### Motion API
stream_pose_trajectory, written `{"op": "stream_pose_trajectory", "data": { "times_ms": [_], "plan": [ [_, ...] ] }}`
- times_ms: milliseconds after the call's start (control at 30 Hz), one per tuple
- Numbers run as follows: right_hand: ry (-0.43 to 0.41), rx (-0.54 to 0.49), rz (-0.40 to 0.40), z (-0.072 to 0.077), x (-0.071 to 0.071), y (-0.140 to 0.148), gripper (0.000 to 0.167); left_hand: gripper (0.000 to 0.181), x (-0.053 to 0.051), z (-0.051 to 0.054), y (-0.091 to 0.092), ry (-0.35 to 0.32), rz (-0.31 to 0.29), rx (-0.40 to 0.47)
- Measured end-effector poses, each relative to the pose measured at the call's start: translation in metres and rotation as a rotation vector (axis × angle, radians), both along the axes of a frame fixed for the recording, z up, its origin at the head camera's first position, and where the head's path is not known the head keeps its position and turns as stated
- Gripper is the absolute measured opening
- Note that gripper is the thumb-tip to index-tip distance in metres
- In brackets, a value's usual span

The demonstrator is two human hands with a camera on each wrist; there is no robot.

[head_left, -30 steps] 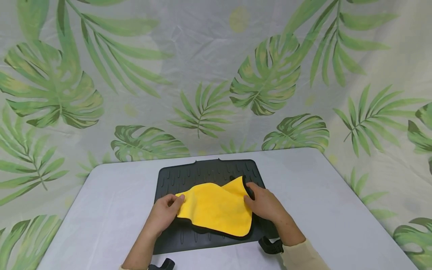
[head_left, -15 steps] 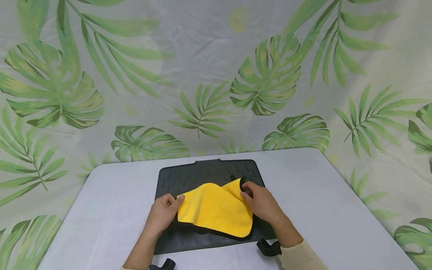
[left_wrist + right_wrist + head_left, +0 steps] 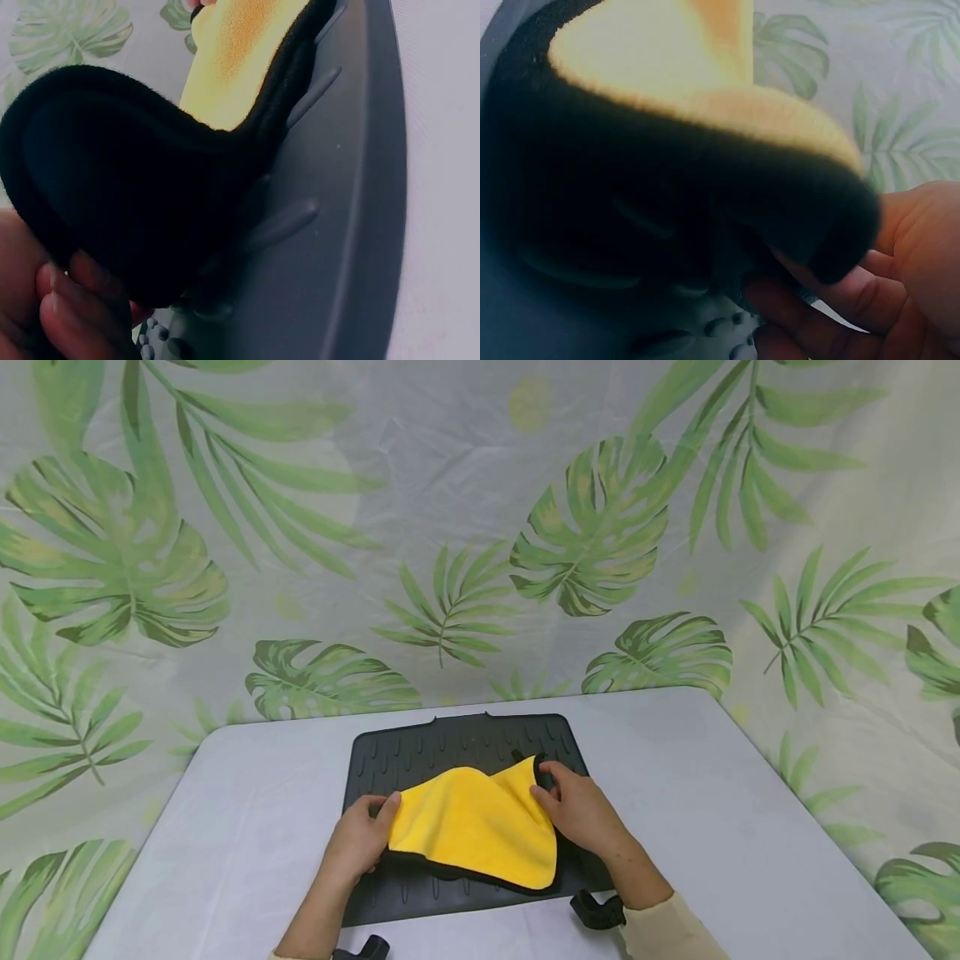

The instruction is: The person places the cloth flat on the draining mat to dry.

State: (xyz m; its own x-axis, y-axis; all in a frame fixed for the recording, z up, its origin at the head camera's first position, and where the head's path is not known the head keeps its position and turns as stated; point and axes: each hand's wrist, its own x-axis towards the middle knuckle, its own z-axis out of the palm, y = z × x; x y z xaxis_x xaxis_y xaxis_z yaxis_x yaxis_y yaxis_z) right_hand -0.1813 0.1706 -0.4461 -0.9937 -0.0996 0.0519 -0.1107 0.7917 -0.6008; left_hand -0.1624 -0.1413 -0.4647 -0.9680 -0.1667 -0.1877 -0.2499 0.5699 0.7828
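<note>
A yellow cloth (image 3: 472, 827) with a black edge and dark underside is stretched between both hands over a dark ridged mat (image 3: 405, 743). My left hand (image 3: 358, 835) pinches the cloth's left edge, thumb on the yellow face. At the upper right corner, my right hand (image 3: 581, 810) pinches the cloth between thumb and fingers. In the left wrist view the dark underside (image 3: 112, 172) bulges above the mat, with curled fingertips below it. The right wrist view shows the cloth's edge (image 3: 780, 165) folding over near the fingers.
The mat lies on a white table (image 3: 675, 793). A leaf-patterned curtain (image 3: 450, 527) hangs behind the table. A black strap mount (image 3: 597, 910) sits by the right wrist, and another mount (image 3: 363, 948) by the left.
The right hand has shifted slightly left with its corner of cloth. The left hand has adjusted its pinch and moved slightly left, and the cloth's lower edge sags a little differently.
</note>
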Motion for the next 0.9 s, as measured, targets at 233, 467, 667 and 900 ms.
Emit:
{"op": "stream_pose_trajectory", "data": {
  "times_ms": [233,467,667,900],
  "plan": [
    [0.019,0.010,0.015,0.001,-0.001,0.000,0.038,0.044,-0.001,0.003,-0.002,0.005,0.007,-0.019],
    [0.029,-0.008,0.034,0.001,-0.002,0.008,0.022,0.028,-0.001,0.001,-0.001,0.060,0.013,0.058],
    [0.032,-0.011,0.015,0.002,-0.003,0.013,0.020,0.028,-0.002,0.004,0.000,0.099,0.026,0.104],
    [0.026,-0.018,-0.022,0.006,-0.006,0.017,0.027,0.028,-0.002,0.008,-0.001,0.127,0.037,0.141]
  ]
}}
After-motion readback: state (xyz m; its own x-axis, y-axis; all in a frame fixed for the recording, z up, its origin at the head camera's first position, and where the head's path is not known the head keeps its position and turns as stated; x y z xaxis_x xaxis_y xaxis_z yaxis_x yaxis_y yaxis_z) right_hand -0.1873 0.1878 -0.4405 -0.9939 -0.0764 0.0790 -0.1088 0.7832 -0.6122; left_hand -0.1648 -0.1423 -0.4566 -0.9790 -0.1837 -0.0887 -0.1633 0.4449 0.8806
